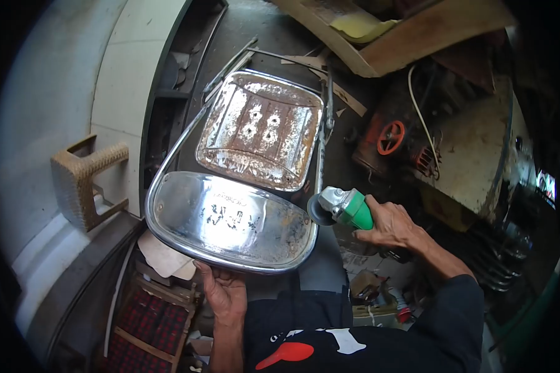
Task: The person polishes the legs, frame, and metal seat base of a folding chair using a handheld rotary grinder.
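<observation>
My right hand [389, 225] is wrapped round a green angle grinder [354, 210]. The grinder's disc [319, 210] is at the right edge of the chair's shiny metal backrest [230, 221]; whether it touches cannot be made out. My left hand [223, 291] is under the backrest's lower rim, with its thumb at the edge and some fingers hidden beneath. Above the backrest lies a rusty square metal seat [261, 129] with several holes in its middle. A bent metal tube frame [179, 144] runs round both.
A woven beige piece [93, 180] stands at left by a pale wall [121, 81]. A machine with a red wheel [392, 137] is at right. A wooden frame [438, 40] is at the top. Below left is a red and black webbed frame [149, 320].
</observation>
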Tool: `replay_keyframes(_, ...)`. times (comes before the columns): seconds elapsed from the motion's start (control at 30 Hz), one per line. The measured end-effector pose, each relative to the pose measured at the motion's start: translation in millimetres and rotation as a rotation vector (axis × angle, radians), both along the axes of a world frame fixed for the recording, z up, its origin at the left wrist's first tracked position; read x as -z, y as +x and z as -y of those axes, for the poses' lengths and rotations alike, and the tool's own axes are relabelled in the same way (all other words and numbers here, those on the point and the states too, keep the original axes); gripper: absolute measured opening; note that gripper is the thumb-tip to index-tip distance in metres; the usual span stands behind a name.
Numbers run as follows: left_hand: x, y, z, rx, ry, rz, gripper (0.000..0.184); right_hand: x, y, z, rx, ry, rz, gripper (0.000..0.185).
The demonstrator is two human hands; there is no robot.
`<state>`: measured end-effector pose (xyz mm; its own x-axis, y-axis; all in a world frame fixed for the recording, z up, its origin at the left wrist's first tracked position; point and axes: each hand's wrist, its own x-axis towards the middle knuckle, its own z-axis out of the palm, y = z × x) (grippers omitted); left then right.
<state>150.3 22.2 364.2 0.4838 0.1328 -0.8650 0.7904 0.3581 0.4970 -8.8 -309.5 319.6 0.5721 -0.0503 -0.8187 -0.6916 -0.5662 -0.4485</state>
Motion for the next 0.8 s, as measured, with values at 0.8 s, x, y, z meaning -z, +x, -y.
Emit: replay_keyframes(0.8,45,-56,7,-0.542,0.210,0.134,0.056,64,134,2,-0.756,0.019,-0.055,0.063)
